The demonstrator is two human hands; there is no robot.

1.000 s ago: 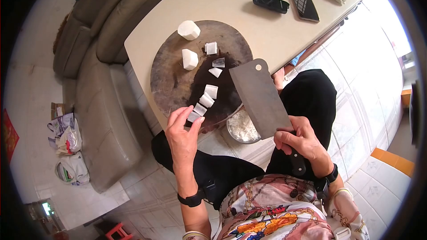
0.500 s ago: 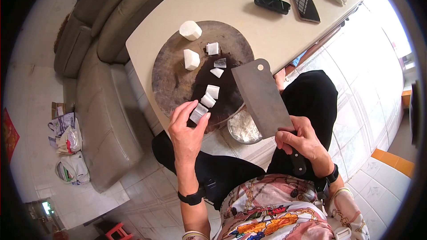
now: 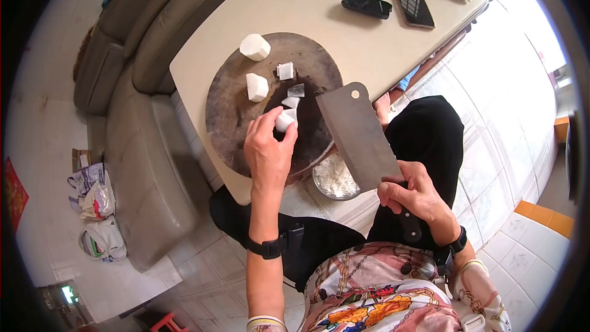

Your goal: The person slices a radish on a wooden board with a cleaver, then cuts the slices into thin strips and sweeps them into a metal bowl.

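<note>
My right hand (image 3: 418,200) grips a cleaver (image 3: 359,138) by its black handle, the wide blade held up at the right edge of a round wooden chopping board (image 3: 227,110). My left hand (image 3: 268,147) is over the board, its thumb and fingertips pinching cut white radish pieces (image 3: 285,121); the fingers partly hide them. Just beyond lie smaller radish slices (image 3: 292,102) and a thin slice (image 3: 296,90). A small stack of slices (image 3: 285,71) sits farther back. Two thick radish chunks, one at the back (image 3: 255,47) and one nearer (image 3: 257,87), stand to the left.
Below the board's near edge is a metal bowl (image 3: 340,197) of white shreds. A phone (image 3: 413,5) and a black case-like object (image 3: 367,5) lie on the cream table (image 3: 307,0). A grey sofa (image 3: 144,166) stands left, with bags (image 3: 101,240) beyond it.
My left hand has moved away from me across the board, bringing the nearer radish pieces up towards the smaller slices. The cleaver stays nearly still in my right hand.
</note>
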